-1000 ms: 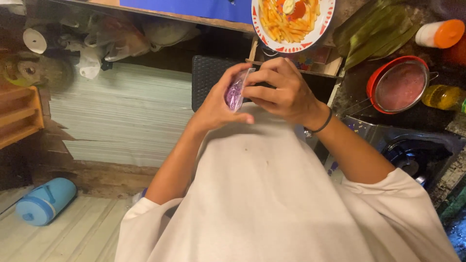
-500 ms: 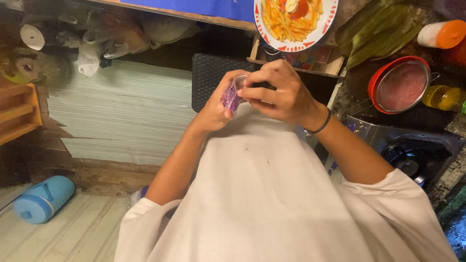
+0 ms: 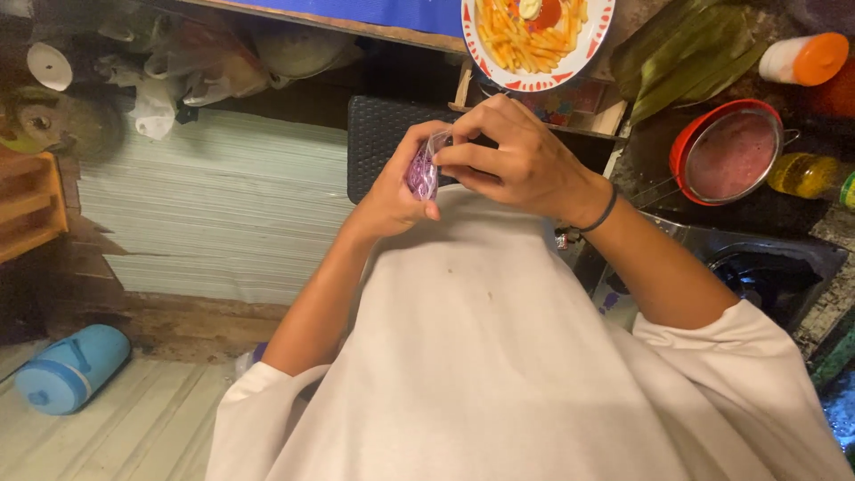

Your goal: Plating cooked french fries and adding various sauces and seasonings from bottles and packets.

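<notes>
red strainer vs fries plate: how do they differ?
The red strainer is smaller, red-rimmed with mesh, and holds pinkish pulp; the plate is white with red edge marks, holds fries and sauce, and is cut off by the frame edge. Both are round and untouched by either hand.

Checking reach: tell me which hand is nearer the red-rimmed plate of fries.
Right. The right hand sits just below the red-rimmed plate of fries; the left hand is lower, further left.

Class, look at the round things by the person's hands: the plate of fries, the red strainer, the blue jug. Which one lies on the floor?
The blue jug, on its side at lower left. The plate of fries and red strainer sit up on the counter.
</notes>
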